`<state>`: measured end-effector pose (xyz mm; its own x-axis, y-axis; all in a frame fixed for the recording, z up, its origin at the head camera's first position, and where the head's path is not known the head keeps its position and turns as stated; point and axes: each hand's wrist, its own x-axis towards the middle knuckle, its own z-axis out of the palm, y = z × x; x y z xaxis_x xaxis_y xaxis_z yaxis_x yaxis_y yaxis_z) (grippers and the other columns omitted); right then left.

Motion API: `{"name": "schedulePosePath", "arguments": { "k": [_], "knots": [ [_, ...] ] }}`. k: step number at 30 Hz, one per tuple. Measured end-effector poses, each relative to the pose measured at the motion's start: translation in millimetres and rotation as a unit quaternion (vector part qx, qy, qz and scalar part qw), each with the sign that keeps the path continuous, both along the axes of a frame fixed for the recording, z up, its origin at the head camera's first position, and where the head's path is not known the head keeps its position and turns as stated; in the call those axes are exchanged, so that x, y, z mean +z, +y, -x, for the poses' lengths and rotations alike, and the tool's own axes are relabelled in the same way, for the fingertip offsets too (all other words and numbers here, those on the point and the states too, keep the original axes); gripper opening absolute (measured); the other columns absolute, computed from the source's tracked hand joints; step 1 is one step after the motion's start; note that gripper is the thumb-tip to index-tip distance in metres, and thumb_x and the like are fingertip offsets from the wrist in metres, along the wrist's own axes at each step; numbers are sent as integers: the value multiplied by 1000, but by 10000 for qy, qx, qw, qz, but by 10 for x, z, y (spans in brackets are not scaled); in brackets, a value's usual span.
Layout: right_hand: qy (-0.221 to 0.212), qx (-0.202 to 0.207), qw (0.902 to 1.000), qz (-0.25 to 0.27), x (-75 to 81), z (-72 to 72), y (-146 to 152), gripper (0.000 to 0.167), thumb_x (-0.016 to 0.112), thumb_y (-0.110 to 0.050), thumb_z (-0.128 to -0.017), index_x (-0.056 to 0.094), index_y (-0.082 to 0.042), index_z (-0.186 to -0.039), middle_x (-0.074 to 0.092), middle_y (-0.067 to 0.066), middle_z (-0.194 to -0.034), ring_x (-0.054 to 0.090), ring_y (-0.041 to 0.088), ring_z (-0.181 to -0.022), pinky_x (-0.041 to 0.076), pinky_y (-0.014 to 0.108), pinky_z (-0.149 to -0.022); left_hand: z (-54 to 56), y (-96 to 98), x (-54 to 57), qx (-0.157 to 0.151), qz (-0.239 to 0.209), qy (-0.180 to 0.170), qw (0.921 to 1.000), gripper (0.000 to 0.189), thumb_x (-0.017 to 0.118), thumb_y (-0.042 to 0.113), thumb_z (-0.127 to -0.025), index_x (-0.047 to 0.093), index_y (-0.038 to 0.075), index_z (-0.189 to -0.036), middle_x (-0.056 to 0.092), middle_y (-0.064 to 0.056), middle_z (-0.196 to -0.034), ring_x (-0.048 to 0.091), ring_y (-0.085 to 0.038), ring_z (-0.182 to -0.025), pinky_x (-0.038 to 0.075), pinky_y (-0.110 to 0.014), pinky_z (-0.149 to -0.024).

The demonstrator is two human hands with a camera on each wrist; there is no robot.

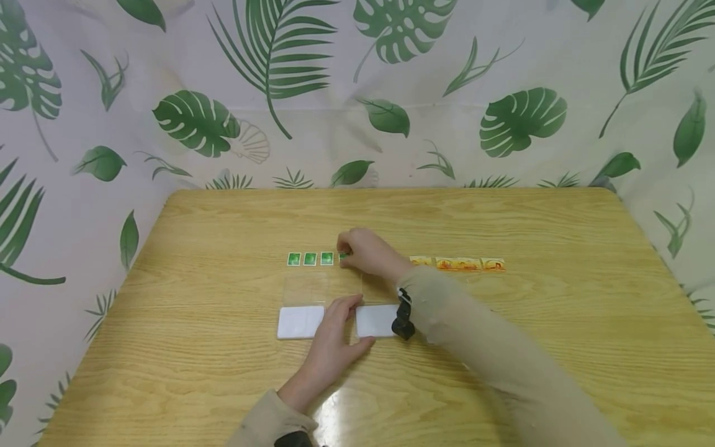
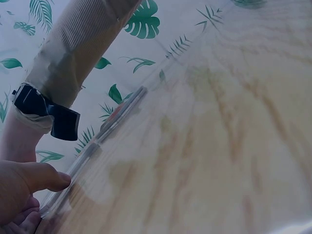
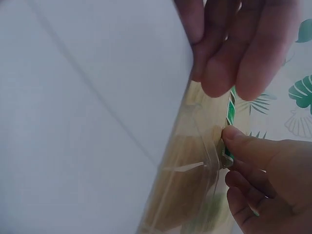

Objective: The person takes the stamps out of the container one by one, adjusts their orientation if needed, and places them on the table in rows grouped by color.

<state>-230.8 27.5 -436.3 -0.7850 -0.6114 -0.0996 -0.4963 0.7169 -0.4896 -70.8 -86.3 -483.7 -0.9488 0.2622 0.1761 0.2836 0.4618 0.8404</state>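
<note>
My right hand (image 1: 371, 251) pinches a small green stamp (image 1: 342, 255) with a white border between thumb and fingertips, low over the tabletop. Three similar green stamps (image 1: 310, 259) lie in a row just left of it. Nearer the body, my left hand (image 1: 332, 341) rests between two flat white rectangular stacks. Its thumb and fingertips touch the left end of the right white stack (image 1: 375, 321), spread rather than curled. The left white stack (image 1: 296, 323) lies beside that hand. In the right wrist view, the right thumb and fingers (image 3: 258, 151) meet at the green stamp's edge.
A row of yellow-orange stamps (image 1: 458, 264) lies to the right, partly covered by the right arm. Thin transparent plastic pieces (image 1: 304, 288) lie between the green row and the white stacks. The wooden table (image 1: 184, 298) stands against a leaf-patterned cloth (image 1: 313, 149).
</note>
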Motion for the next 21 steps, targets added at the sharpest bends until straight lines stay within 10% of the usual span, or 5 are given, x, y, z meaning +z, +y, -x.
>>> {"name": "schedulePosePath", "arguments": {
  "k": [21],
  "knots": [
    [105, -34, 9998, -151, -8, -15, -32, 14, 72, -17, -86, 68, -6, -93, 57, 4, -91, 51, 18, -84, 47, 30, -78, -2, 6, -11, 9, -74, 99, 9999, 68, 77, 0, -76, 43, -3, -135, 48, -13, -130, 48, -25, -120, 42, -31, -103]
  ]
}}
